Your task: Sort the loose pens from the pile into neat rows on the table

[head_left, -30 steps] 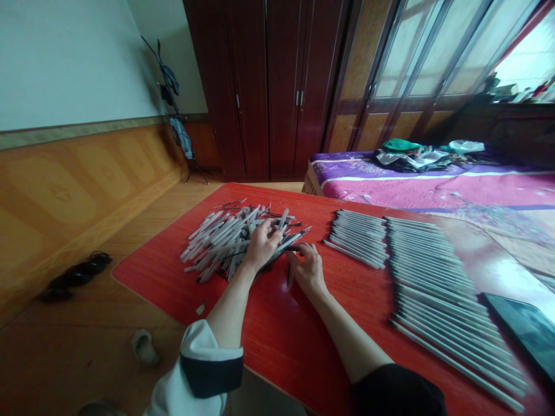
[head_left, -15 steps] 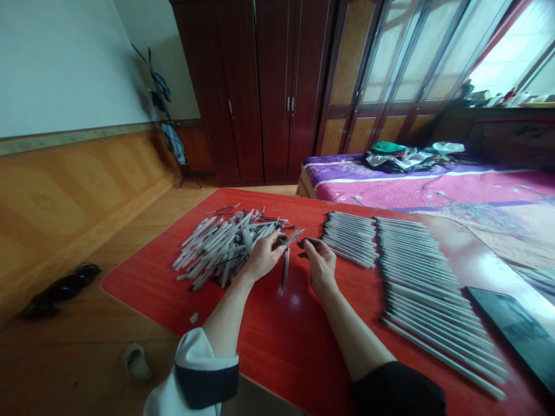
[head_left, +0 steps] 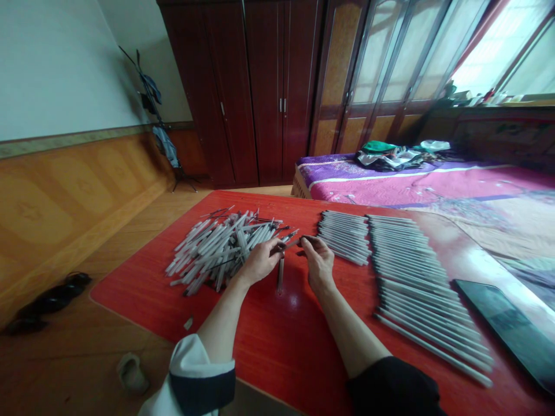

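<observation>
A loose heap of grey pen barrels and thin refills (head_left: 221, 245) lies on the red table (head_left: 277, 341). My left hand (head_left: 259, 261) is closed at the heap's right edge, pinching a grey pen barrel (head_left: 288, 238). My right hand (head_left: 318, 260) faces it a little to the right, fingers pinched on a thin dark part at the barrel's tip. Another single pen (head_left: 280, 274) lies on the table between my hands. Neat rows of finished pens (head_left: 347, 237) and a longer row of pens (head_left: 416, 277) lie to the right.
A dark tablet (head_left: 507, 323) rests at the table's right edge. A bed with a pink and purple cover (head_left: 416, 185) stands behind the table. Dark wardrobes (head_left: 264, 86) line the back wall. Shoes (head_left: 47, 300) lie on the wooden floor at left.
My hands have drawn out of the heap and come together, each pinching one end of a pen. The camera has shifted slightly right and up.
</observation>
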